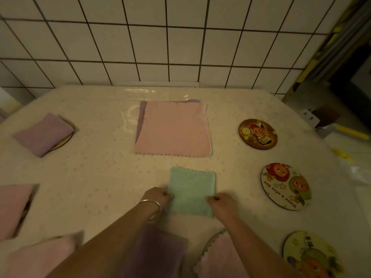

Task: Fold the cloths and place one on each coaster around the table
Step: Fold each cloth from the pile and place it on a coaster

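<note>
A folded green cloth (191, 190) lies on the table in front of me. My left hand (157, 197) pinches its left edge and my right hand (220, 202) pinches its right edge. Behind it lies an unfolded pink cloth (174, 130) on top of a purple one (142, 115). Three round picture coasters stand bare on the right: a dark one (258, 134), a white one (286, 186) and a yellow one (310, 255). A folded purple cloth (43, 134) covers a coaster at the far left. Folded pink cloths (14, 205) (40, 257) lie at the near left.
A folded purple cloth (158, 251) and a pink cloth on a coaster (220, 255) lie under my forearms. A tiled wall (160, 41) rises behind the table (100, 167). Dark furniture (341, 93) stands at the far right.
</note>
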